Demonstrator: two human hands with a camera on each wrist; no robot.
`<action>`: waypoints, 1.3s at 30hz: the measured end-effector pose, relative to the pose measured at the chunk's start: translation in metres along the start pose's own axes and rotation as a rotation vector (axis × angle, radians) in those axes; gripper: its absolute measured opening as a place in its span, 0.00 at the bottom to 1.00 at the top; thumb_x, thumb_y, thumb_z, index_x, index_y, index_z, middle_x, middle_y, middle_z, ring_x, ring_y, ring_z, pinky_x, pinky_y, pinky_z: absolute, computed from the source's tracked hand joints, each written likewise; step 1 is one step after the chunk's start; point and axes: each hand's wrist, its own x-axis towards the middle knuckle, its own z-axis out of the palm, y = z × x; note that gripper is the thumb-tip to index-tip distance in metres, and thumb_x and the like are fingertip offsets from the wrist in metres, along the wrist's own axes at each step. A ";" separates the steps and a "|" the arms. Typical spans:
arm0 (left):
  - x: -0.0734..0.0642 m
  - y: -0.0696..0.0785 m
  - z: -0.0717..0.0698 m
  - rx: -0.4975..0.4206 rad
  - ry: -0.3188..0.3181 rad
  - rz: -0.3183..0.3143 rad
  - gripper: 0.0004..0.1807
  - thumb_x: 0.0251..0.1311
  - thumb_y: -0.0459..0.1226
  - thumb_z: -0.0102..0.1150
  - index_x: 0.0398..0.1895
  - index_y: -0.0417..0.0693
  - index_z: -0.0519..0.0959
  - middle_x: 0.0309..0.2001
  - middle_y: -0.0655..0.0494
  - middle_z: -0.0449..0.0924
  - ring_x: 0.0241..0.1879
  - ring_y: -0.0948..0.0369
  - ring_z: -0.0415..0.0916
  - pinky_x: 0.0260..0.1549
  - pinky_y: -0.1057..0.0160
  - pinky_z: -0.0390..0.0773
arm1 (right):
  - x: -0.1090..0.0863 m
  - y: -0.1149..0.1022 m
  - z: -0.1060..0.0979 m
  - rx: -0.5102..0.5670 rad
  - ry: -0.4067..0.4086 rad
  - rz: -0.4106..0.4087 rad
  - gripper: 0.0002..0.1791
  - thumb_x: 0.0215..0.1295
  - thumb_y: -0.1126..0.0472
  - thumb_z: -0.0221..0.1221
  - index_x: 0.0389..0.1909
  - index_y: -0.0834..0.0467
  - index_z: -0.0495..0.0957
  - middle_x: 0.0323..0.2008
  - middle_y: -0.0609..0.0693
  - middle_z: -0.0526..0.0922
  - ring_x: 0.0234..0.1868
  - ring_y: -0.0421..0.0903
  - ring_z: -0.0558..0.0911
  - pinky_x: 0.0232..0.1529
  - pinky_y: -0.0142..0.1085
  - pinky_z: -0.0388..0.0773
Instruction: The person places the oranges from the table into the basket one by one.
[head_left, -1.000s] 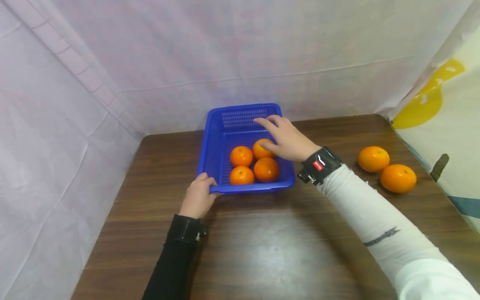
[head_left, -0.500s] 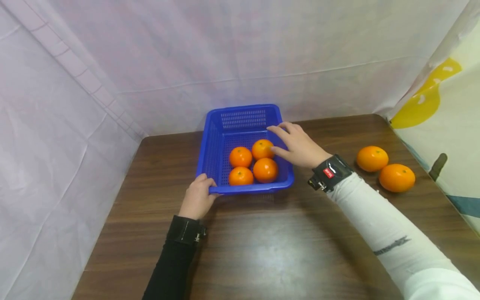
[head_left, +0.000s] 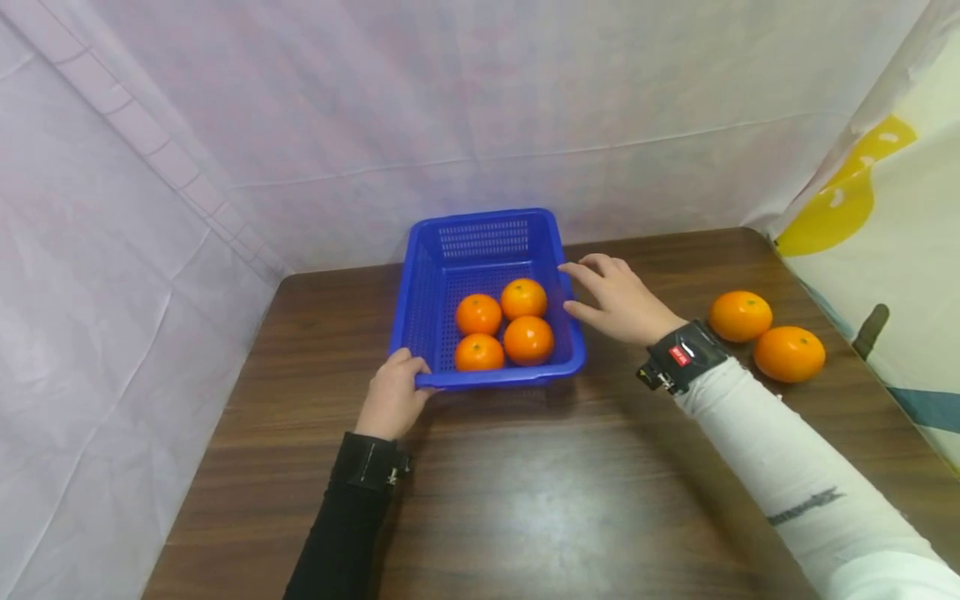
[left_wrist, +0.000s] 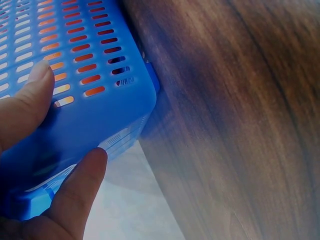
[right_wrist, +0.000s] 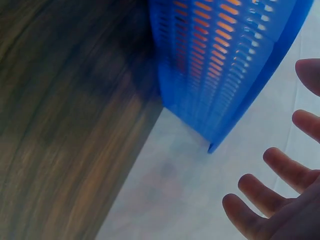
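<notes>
A blue slotted plastic basket (head_left: 487,381) stands near the back of the table with several oranges (head_left: 528,340) grouped in its near right part. At its near left corner my left hand (head_left: 392,394) grips the rim; in the left wrist view the thumb (left_wrist: 37,85) lies against the slotted wall. My right hand (head_left: 621,302) is held beside the basket's right rim, fingers spread and holding nothing. In the right wrist view its fingers (right_wrist: 287,172) are apart from the basket wall (right_wrist: 215,65). Farther right, two more oranges (head_left: 740,316) lie on the table side by side.
The brown wooden table (head_left: 480,500) ends at a pale hanging cloth (head_left: 480,108) close behind the basket. Another cloth (head_left: 90,292) hangs along the left side. At the right edge is a light cloth with a yellow print (head_left: 832,212).
My right hand has moved from above the oranges in the basket out to the right, past the rim. The left hand keeps its grip on the corner, and the basket stays nearly in place.
</notes>
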 end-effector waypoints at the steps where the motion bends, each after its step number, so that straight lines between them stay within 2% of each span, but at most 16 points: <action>1: 0.000 0.000 0.000 0.000 -0.004 -0.005 0.07 0.53 0.32 0.74 0.29 0.43 0.83 0.32 0.53 0.72 0.33 0.54 0.76 0.36 0.54 0.81 | -0.002 0.002 0.000 -0.002 -0.002 0.005 0.33 0.69 0.47 0.62 0.72 0.52 0.67 0.65 0.64 0.68 0.66 0.68 0.66 0.68 0.62 0.62; 12: 0.000 0.003 -0.001 -0.008 -0.021 -0.031 0.07 0.55 0.33 0.73 0.29 0.43 0.82 0.32 0.53 0.72 0.33 0.55 0.75 0.37 0.55 0.80 | -0.020 0.022 0.000 0.002 -0.020 0.065 0.33 0.70 0.47 0.61 0.72 0.51 0.66 0.66 0.64 0.67 0.66 0.68 0.65 0.67 0.65 0.62; 24: -0.001 0.003 -0.001 -0.006 -0.023 -0.029 0.07 0.55 0.33 0.73 0.29 0.43 0.82 0.32 0.54 0.72 0.34 0.55 0.76 0.37 0.55 0.80 | -0.037 0.041 0.000 -0.001 -0.039 0.121 0.33 0.70 0.48 0.61 0.73 0.52 0.65 0.67 0.66 0.65 0.67 0.70 0.63 0.67 0.67 0.60; 39: -0.001 0.002 0.000 -0.009 -0.005 -0.010 0.07 0.54 0.33 0.74 0.29 0.43 0.83 0.32 0.54 0.72 0.33 0.55 0.76 0.36 0.55 0.81 | -0.053 0.060 -0.008 -0.020 -0.001 0.151 0.32 0.69 0.51 0.62 0.71 0.53 0.67 0.65 0.68 0.66 0.65 0.72 0.64 0.65 0.68 0.59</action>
